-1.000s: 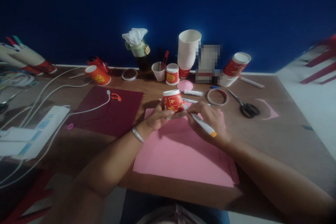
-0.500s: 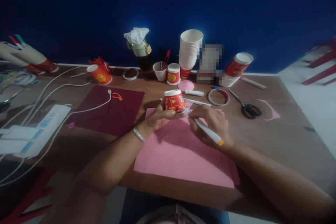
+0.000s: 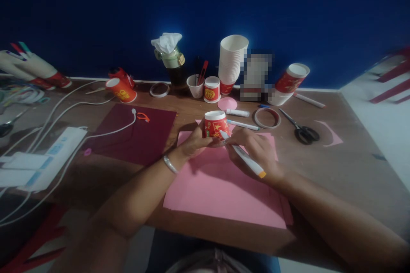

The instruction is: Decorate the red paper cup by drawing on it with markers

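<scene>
A red paper cup (image 3: pixel 217 124) with yellow drawings, a star among them, is upside down in my left hand (image 3: pixel 195 141), whose fingers wrap round its lower side. My right hand (image 3: pixel 254 149) grips a white marker pen (image 3: pixel 246 160) with an orange end. The pen's tip is at the cup's front, by the star; whether it touches I cannot tell. Both hands are above pink paper sheets (image 3: pixel 221 192) at the table's front. Behind them lie a capped white marker (image 3: pixel 237 113), a thin pen (image 3: pixel 245 126) and a pink paper disc (image 3: pixel 227 103).
A tall cup stack (image 3: pixel 229 62), a jar with tissue (image 3: pixel 173 62) and red paper cups (image 3: pixel 123 91) stand along the wall. On the right are a tape roll (image 3: pixel 267 118) and black scissors (image 3: pixel 306 133). A power strip (image 3: pixel 56 158) with white cables and dark red paper (image 3: pixel 128 145) lie left.
The cup has moved slightly right and turned a little in my left hand. The marker's tip has come up from the cup's rim area to its side, near the star.
</scene>
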`<state>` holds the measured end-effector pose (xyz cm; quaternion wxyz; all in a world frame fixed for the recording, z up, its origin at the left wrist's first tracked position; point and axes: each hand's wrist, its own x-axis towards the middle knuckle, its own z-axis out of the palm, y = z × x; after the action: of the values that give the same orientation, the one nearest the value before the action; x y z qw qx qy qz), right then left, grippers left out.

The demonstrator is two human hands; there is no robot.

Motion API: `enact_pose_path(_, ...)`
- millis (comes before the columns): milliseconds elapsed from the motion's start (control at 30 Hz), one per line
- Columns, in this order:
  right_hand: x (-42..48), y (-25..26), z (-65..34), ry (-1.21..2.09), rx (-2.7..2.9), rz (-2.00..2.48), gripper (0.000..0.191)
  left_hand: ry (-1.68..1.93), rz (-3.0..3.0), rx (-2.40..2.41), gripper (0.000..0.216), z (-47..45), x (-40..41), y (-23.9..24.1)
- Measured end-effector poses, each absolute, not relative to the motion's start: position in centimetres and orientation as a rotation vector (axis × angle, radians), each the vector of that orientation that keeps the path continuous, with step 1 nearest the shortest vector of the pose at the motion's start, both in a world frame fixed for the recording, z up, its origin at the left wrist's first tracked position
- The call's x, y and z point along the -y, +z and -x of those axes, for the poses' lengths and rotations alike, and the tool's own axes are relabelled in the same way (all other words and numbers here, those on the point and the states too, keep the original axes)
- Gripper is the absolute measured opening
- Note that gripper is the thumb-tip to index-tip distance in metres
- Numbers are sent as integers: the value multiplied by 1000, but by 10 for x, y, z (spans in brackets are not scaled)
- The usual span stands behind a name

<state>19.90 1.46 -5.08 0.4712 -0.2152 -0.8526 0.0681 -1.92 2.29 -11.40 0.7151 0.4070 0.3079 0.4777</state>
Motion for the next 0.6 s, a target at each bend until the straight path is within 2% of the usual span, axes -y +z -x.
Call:
enact_pose_path(133,-16,-55,-199,192,2091,516,17,1013,-934,-705,81,17,-25,-114)
enact_pose_path(267,-16,-56,-199,210,2098,471,21,1016,-933,-717,88,15,-24,-112)
enact_pose_path(600,-17,-53,-197,212,2085,518,20,1032,-937,-639,73,15,-24,-108)
